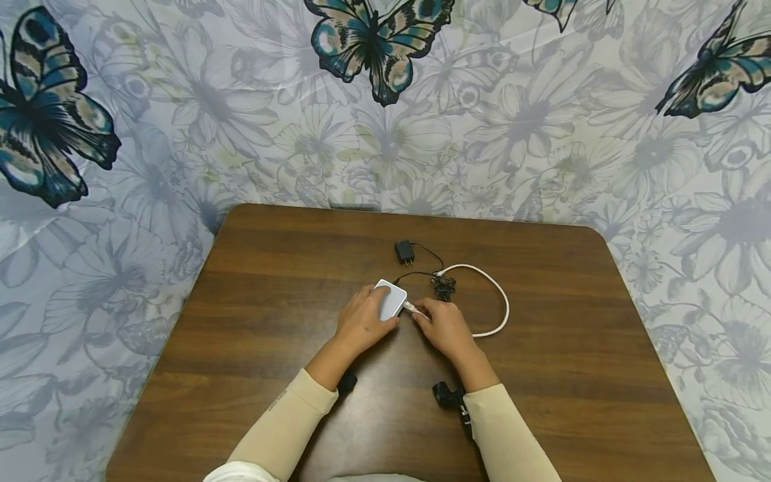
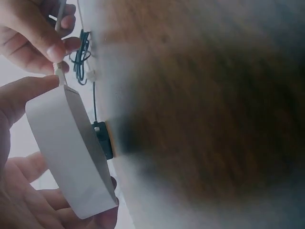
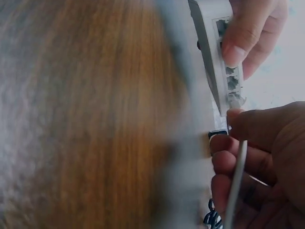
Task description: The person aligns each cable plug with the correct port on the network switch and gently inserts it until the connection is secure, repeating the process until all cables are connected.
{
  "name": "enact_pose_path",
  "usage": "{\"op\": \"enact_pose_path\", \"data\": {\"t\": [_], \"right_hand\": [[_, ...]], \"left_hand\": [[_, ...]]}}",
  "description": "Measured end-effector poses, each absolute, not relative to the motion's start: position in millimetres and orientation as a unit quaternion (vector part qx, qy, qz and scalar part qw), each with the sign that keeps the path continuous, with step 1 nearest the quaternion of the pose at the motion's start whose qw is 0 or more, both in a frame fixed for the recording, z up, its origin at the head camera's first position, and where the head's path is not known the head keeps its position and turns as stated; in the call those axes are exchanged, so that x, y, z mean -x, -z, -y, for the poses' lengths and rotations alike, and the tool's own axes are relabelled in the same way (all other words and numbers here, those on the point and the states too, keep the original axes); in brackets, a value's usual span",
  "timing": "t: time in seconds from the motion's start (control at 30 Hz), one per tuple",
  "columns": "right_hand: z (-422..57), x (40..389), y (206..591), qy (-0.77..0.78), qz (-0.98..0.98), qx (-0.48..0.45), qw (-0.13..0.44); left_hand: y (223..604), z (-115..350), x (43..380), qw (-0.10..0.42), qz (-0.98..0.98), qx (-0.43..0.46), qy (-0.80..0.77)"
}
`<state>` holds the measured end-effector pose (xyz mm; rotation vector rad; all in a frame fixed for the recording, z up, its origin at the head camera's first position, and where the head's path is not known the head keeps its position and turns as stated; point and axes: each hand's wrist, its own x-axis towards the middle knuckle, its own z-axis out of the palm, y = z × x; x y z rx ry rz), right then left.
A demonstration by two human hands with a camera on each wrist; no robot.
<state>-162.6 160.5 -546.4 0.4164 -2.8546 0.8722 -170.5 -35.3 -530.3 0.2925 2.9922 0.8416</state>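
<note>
My left hand (image 1: 364, 321) grips a small white network switch (image 1: 393, 302) by its sides, lifted off the table in the left wrist view. A row of ports runs along the switch's edge in the right wrist view, with the left thumb over part of it. My right hand (image 1: 448, 329) pinches the white Ethernet cable (image 1: 504, 298) just behind its clear plug (image 3: 233, 101). That plug is at the end port; how deep it sits I cannot tell. The cable's other end lies by a bundled black cord (image 1: 444, 288).
A black power adapter (image 1: 404, 252) with prongs lies behind the switch, its thin cord running through the bundle to the switch. The brown wooden table (image 1: 271, 268) ends at a floral cloth backdrop (image 1: 421, 154) with butterflies. Both wrists wear black straps.
</note>
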Motion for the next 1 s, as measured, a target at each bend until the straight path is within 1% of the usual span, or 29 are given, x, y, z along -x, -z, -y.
{"op": "enact_pose_path", "data": {"t": [0.17,0.4,1.0], "right_hand": [[-161,163,549,-0.27,0.952,-0.134,0.044],[-161,157,556,-0.255,0.959,-0.124,0.005],[-160,159,554,-0.244,0.962,-0.122,0.004]], "left_hand": [[531,35,171,0.013,-0.958,-0.094,-0.269],[537,36,167,0.047,-0.962,-0.092,-0.252],[541,40,172,0.033,-0.964,-0.107,-0.242]]}}
